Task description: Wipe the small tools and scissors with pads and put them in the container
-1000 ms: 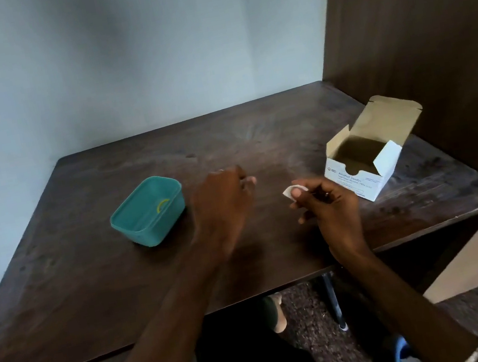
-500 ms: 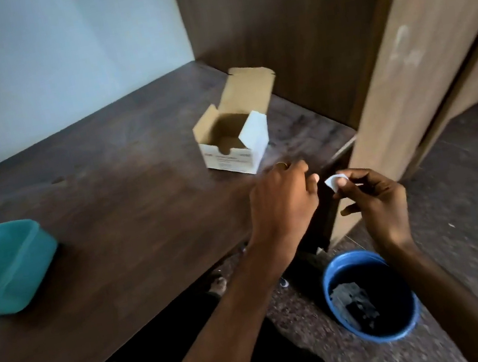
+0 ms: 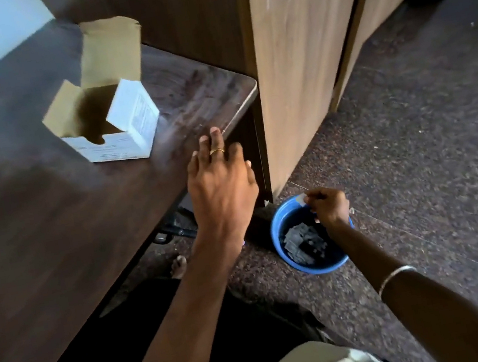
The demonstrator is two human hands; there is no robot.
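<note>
- so the right hand (image 3: pixel 328 205) is down low over the blue bucket (image 3: pixel 313 265) on the floor, fingers curled and pinching a small white pad (image 3: pixel 300 199) right above the bucket's far rim
- the bucket sits on the speckled floor (image 3: pixel 423 180) just right of the table's near right corner, and there's a heap of greyish scraps (image 3: pixel 301 241) in the bottom of it, can't really tell what they are
- silver bangle (image 3: pixel 396 276) on that right forearm
- left hand (image 3: pixel 220 181) is up at the table (image 3: pixel 30 217) edge, palm down, fingers relaxed and a bit spread, not gripping anything. fingertips look like they reach the corner of the tabletop, though whether they actually touch it I can't tell
- gold ring (image 3: pixel 217 151) on one of the left fingers
- on the table, further back and left of that hand, an open cardboard box (image 3: pixel 103 109), flaps up, white outside with small print, brown inside. looks dark inside, can't see any contents
- dark wood panel (image 3: pixel 186 14) stands at the far right end of the table, and lighter wooden panels (image 3: pixel 305 57) run beside it down to the floor
- a bare foot (image 3: pixel 179 266) pokes out under the table edge, and the person's dark-clothed lap (image 3: pixel 150 340) fills the near bottom
- no tools, scissors or container in sight from here
</note>
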